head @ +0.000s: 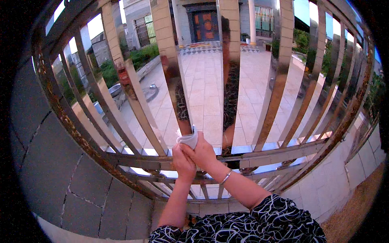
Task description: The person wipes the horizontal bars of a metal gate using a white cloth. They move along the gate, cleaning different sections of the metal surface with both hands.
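Observation:
Both of my hands meet low on a polished metal bar [173, 70] of a gate. A pale grey cloth [189, 140] is wrapped around the bar's lower part. My right hand [203, 150], with a metal bangle [226, 176] on its wrist, presses the cloth against the bar from the right. My left hand [184, 161] grips from the left, just below the cloth, its fingers against the right hand. How much cloth lies under the fingers is hidden. Just beneath the hands runs the gate's horizontal rail [258, 156].
More mirror-like bars [231, 79] stand on both sides, inside a rusty-edged frame [76, 142]. Behind them lie a tiled courtyard [203, 82], green plants [146, 56] and a house door [205, 25]. A grey block wall [54, 170] flanks the gate at left.

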Demonstrator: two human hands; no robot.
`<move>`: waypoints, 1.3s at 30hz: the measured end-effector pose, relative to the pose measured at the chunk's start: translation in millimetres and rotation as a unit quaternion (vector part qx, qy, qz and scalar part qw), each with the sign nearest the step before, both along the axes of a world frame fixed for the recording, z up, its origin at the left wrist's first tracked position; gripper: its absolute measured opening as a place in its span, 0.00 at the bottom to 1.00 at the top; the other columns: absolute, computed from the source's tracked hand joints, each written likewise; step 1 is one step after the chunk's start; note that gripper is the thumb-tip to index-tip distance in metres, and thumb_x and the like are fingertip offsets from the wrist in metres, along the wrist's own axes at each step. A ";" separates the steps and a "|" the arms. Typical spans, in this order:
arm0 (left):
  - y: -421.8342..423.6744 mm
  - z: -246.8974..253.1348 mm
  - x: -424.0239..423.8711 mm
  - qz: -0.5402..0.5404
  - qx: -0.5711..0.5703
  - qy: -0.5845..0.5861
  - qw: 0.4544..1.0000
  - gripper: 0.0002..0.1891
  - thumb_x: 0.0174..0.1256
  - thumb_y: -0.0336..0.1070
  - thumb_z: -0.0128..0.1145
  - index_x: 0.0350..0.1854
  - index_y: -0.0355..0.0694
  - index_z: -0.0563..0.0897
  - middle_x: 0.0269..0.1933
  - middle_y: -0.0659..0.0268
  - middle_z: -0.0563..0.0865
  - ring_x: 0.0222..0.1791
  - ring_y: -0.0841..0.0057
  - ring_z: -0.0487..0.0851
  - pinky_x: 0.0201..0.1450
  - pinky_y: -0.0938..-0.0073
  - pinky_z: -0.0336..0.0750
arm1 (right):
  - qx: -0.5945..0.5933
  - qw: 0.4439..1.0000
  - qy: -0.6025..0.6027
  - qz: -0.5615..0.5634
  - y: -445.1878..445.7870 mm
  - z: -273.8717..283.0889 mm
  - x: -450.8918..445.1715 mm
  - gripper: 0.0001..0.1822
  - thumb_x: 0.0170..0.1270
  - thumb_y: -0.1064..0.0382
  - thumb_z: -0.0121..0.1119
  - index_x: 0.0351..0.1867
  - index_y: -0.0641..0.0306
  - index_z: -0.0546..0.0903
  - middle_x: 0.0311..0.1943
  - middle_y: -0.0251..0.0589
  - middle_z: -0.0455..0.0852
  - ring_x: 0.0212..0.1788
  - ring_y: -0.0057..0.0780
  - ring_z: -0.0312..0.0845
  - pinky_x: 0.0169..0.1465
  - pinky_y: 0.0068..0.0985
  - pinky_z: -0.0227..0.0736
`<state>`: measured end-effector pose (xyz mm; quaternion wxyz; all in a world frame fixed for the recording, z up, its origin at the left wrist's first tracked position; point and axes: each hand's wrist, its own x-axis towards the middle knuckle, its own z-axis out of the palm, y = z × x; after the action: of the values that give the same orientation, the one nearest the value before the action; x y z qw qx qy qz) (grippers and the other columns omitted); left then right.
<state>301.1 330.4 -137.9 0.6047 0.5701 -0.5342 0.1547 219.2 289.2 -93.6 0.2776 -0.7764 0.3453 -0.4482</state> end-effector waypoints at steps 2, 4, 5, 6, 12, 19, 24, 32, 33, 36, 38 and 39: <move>-3.3 -4.1 2.0 -0.010 0.001 0.005 1.000 0.10 0.67 0.30 0.47 0.47 0.30 0.71 0.42 0.47 0.76 0.43 0.50 0.76 0.46 0.60 0.71 | -0.022 1.000 -0.003 -0.014 -1.3 -3.0 0.0 0.31 0.56 0.42 0.62 0.44 0.68 0.66 0.32 0.61 0.80 0.36 0.59 0.78 0.36 0.45 0.73; -3.6 -14.0 10.5 -0.023 0.012 0.013 1.000 0.11 0.67 0.30 0.47 0.48 0.30 0.71 0.42 0.47 0.76 0.43 0.49 0.76 0.46 0.59 0.71 | -0.056 0.998 0.000 -0.030 1.5 -4.8 1.5 0.30 0.55 0.43 0.63 0.44 0.67 0.67 0.31 0.59 0.80 0.35 0.58 0.77 0.37 0.44 0.72; -4.8 -21.9 17.0 -0.033 0.021 0.019 0.999 0.12 0.67 0.31 0.48 0.49 0.30 0.71 0.42 0.46 0.76 0.43 0.49 0.76 0.46 0.59 0.71 | -0.096 0.995 -0.013 -0.039 0.4 -7.2 4.2 0.29 0.55 0.43 0.64 0.42 0.67 0.68 0.30 0.58 0.79 0.34 0.57 0.77 0.36 0.44 0.72; -4.6 -22.2 17.4 -0.049 0.032 0.026 0.998 0.13 0.67 0.31 0.48 0.49 0.30 0.71 0.42 0.46 0.76 0.43 0.48 0.76 0.46 0.59 0.71 | -0.135 0.989 -0.024 -0.054 -2.2 -8.8 5.1 0.28 0.54 0.44 0.64 0.40 0.67 0.69 0.30 0.56 0.79 0.33 0.56 0.76 0.36 0.43 0.72; 9.7 -9.0 5.7 0.014 -0.009 -0.069 0.997 0.15 0.64 0.30 0.50 0.50 0.27 0.71 0.47 0.45 0.77 0.45 0.47 0.76 0.49 0.57 0.70 | -0.234 0.965 0.058 -0.098 4.3 -17.7 -16.6 0.22 0.53 0.48 0.65 0.33 0.65 0.73 0.24 0.48 0.77 0.28 0.49 0.76 0.33 0.39 0.72; 16.0 -23.7 -5.9 0.034 -0.038 -0.113 0.992 0.17 0.55 0.31 0.56 0.47 0.31 0.76 0.46 0.50 0.79 0.48 0.52 0.75 0.54 0.52 0.65 | -0.144 0.972 0.182 -0.045 33.0 -14.7 -50.6 0.18 0.55 0.51 0.64 0.34 0.64 0.75 0.26 0.45 0.80 0.30 0.43 0.80 0.33 0.36 0.74; 24.0 -31.3 -30.6 -0.031 -0.004 -0.219 0.975 0.12 0.49 0.33 0.59 0.38 0.37 0.80 0.44 0.58 0.81 0.44 0.62 0.77 0.49 0.58 0.65 | -0.093 0.977 0.168 -0.090 48.9 -32.2 -99.0 0.17 0.52 0.55 0.65 0.41 0.60 0.77 0.29 0.44 0.81 0.35 0.42 0.81 0.35 0.37 0.74; 21.0 -2.2 -84.1 -0.101 -0.089 -0.255 0.957 0.10 0.47 0.34 0.61 0.32 0.37 0.80 0.39 0.62 0.81 0.41 0.66 0.78 0.48 0.61 0.67 | -0.312 0.927 -0.003 -0.207 71.5 -33.6 -174.7 0.25 0.34 0.69 0.72 0.39 0.60 0.76 0.34 0.45 0.78 0.34 0.44 0.75 0.34 0.34 0.70; 22.6 2.3 -87.9 -0.101 -0.103 -0.248 0.958 0.10 0.47 0.34 0.61 0.32 0.37 0.80 0.39 0.61 0.81 0.41 0.66 0.78 0.47 0.61 0.67 | -0.334 0.918 -0.002 -0.213 71.2 -33.4 -176.4 0.26 0.33 0.68 0.73 0.40 0.60 0.77 0.36 0.45 0.78 0.36 0.44 0.75 0.37 0.36 0.69; 24.0 -1.4 -80.4 -0.076 -0.075 -0.227 0.968 0.10 0.51 0.33 0.59 0.35 0.36 0.79 0.40 0.58 0.81 0.42 0.64 0.78 0.48 0.59 0.67 | -0.364 0.904 0.040 -0.219 66.0 -25.1 -173.0 0.30 0.32 0.65 0.72 0.44 0.61 0.77 0.43 0.47 0.77 0.43 0.44 0.74 0.44 0.41 0.68; 21.2 -2.6 -69.6 -0.026 -0.057 -0.224 0.973 0.11 0.52 0.33 0.59 0.37 0.36 0.79 0.42 0.55 0.81 0.43 0.62 0.77 0.48 0.57 0.66 | -0.331 0.914 0.116 -0.205 58.1 -13.1 -159.5 0.30 0.33 0.65 0.72 0.45 0.64 0.76 0.47 0.51 0.76 0.47 0.45 0.73 0.47 0.43 0.67; 16.7 0.1 -66.2 0.021 -0.059 -0.229 0.971 0.12 0.52 0.34 0.59 0.39 0.35 0.79 0.43 0.54 0.80 0.44 0.59 0.77 0.49 0.56 0.67 | -0.322 0.921 0.114 -0.188 49.9 -15.7 -152.6 0.31 0.36 0.65 0.71 0.48 0.65 0.75 0.47 0.52 0.76 0.48 0.46 0.73 0.48 0.42 0.67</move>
<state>234.9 347.1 -137.8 0.4957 0.4938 -0.6363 0.3249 66.6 339.0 -109.4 -0.1182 -0.7905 0.3510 -0.4879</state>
